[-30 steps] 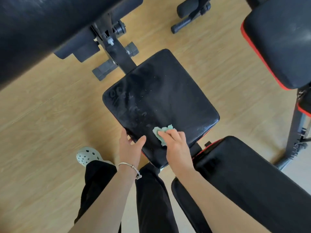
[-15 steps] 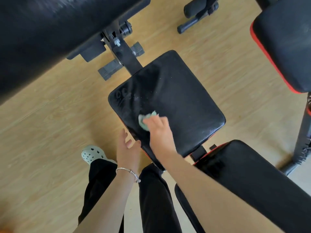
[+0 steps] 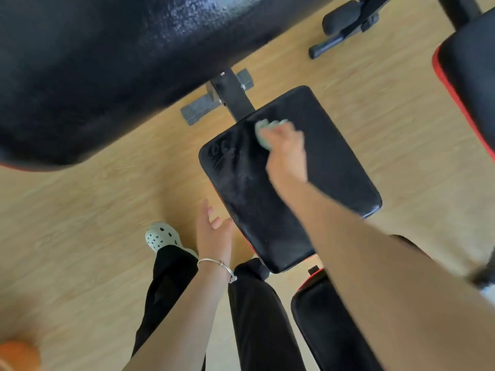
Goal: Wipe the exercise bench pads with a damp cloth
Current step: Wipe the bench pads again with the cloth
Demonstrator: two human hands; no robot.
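Note:
A square black seat pad (image 3: 334, 162) lies below me, with dusty smears on its left half. My right hand (image 3: 286, 153) grips a small pale green cloth (image 3: 263, 129) and holds it against the pad near the far edge, close to the metal post. The hand is motion-blurred. My left hand (image 3: 214, 236) hovers beside the pad's near left edge with fingers relaxed and spread, holding nothing; a silver bracelet sits on its wrist.
A large black back pad (image 3: 107, 62) fills the upper left. Another black pad (image 3: 334, 330) with red trim lies at the lower right, and a third bench (image 3: 471, 62) stands at the right edge. The floor is light wood. My legs and a white clog (image 3: 160, 236) are below.
My right hand has swept the cloth from the pad's near edge up to its far edge. My left hand has come off the pad's edge and now hovers beside it.

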